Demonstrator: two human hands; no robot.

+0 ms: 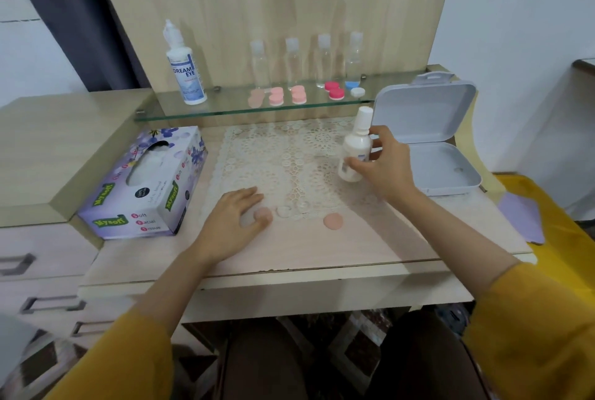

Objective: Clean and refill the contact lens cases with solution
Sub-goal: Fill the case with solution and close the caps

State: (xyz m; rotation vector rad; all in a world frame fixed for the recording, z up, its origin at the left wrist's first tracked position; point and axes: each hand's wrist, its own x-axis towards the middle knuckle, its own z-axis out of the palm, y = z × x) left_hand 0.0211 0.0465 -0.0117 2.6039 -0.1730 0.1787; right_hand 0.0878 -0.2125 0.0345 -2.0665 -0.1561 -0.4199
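Note:
An open clear contact lens case (292, 209) lies on the lace mat near the table's front. One pink cap (263, 214) sits at its left and another pink cap (333, 221) lies to its right. My left hand (236, 217) rests flat on the table, its fingertips touching the left cap. My right hand (383, 162) grips a small white solution bottle (354, 150), which stands upright on the mat at the right. Several closed lens cases (299, 94) in pink, red and blue-white sit on the glass shelf.
A large Dream Eye solution bottle (186, 72) and several clear small bottles (323, 59) stand on the glass shelf (225, 109). A tissue box (148, 183) lies at the left. An open grey plastic box (431, 148) sits at the right.

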